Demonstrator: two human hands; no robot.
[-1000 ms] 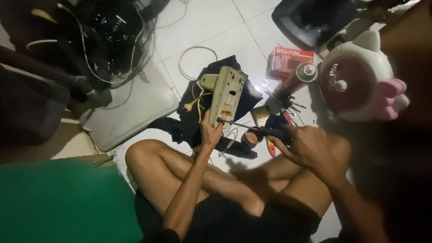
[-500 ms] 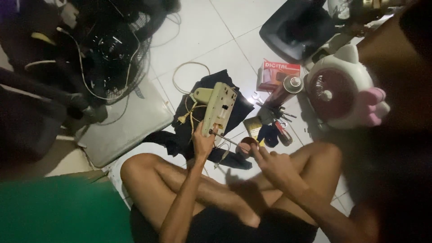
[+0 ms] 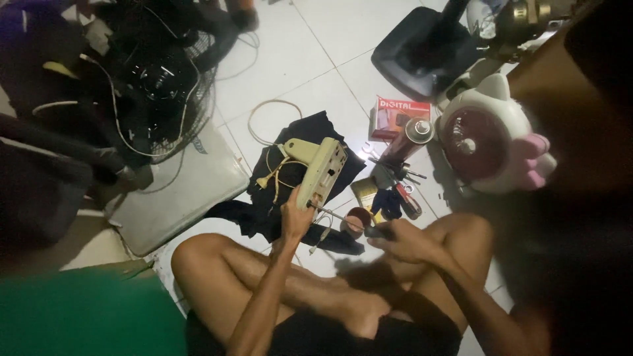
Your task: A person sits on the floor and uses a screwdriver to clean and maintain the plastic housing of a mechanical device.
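I sit cross-legged on a white tiled floor. My left hand (image 3: 295,221) grips the near end of a cream plastic appliance housing (image 3: 321,172) that rests on a dark cloth (image 3: 310,132). My right hand (image 3: 403,240) holds the handle of a screwdriver (image 3: 343,216), whose thin shaft reaches left to the housing's near end. A yellow cord (image 3: 271,177) trails from the housing's left side.
Small tools and a dark red round lid (image 3: 358,219) lie by my right hand. A red box (image 3: 399,117), a spray can (image 3: 409,138) and a white and pink fan (image 3: 491,138) stand to the right. A black fan guard (image 3: 165,92) and a grey panel (image 3: 178,191) lie left.
My right hand has moved left and closed on the screwdriver, bringing its tip to the housing. The left hand keeps its grip on the housing. The camera has shifted.
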